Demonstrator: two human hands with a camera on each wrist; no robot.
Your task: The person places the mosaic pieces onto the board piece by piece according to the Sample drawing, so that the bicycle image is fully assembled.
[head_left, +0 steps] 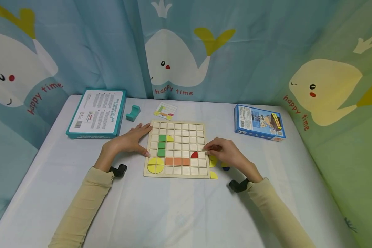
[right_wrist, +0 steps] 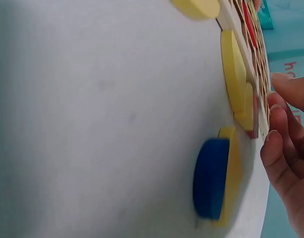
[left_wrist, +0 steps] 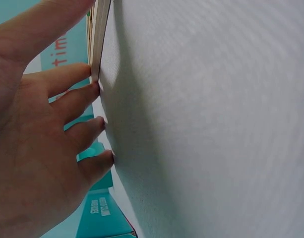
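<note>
A square wooden grid board lies on the table between both hands. Set on it are green squares, orange squares, a yellow circle of quarter pieces, a yellow quarter piece and a red quarter piece. My left hand rests against the board's left edge, fingers spread and thumb apart. At the right edge is my right hand, its fingers bent close to the thumb; whether anything is pinched there is hidden. Yellow pieces and a blue rounded piece lie beside the board.
Behind the board lies a pattern card, with a teal curved block to its left. A teal-edged box is at the back left, a blue box at the back right. A whale-print curtain hangs behind.
</note>
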